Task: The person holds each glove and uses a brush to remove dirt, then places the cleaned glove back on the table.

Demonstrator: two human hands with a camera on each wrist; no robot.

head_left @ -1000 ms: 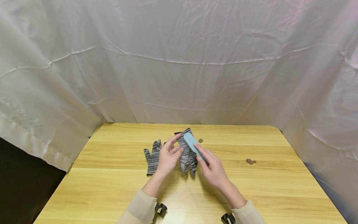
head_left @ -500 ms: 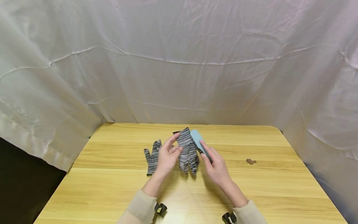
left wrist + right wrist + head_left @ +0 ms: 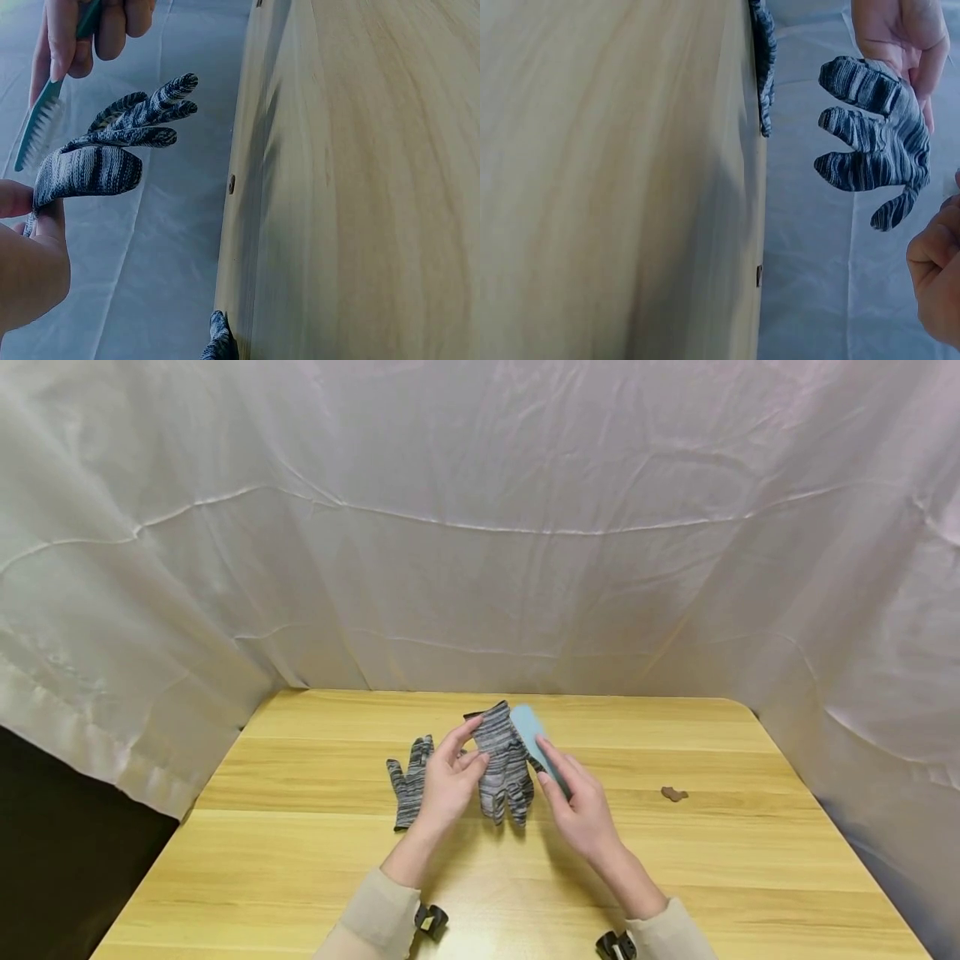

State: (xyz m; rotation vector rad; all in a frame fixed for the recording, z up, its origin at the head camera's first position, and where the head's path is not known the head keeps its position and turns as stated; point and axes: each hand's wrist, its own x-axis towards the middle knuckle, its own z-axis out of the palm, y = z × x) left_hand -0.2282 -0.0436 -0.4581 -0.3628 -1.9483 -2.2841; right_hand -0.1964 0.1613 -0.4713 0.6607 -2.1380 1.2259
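My left hand [image 3: 447, 782] pinches a grey-and-black striped knit glove [image 3: 501, 747] near its cuff, holding it above the table with its fingers hanging down. In my right hand [image 3: 581, 810] is a light-blue brush [image 3: 527, 725], gripped by the handle. White bristles on the brush [image 3: 34, 131] face the glove in the left wrist view; whether they touch it I cannot tell. A second striped glove [image 3: 408, 789] lies on the table to the left, partly hidden behind my left hand. The right wrist view shows the held glove [image 3: 881, 142] with its fingers spread.
Small brown flat pieces [image 3: 673, 793] lie on the wooden table [image 3: 735, 860] to the right. Pale curtains [image 3: 480, 585] hang behind and beside the table. Each forearm has a black device [image 3: 431, 921] strapped at the wrist.
The brush has moved right, from over the glove's face to its right edge, and now covers a small brown piece seen earlier. Over the last half second little has moved.
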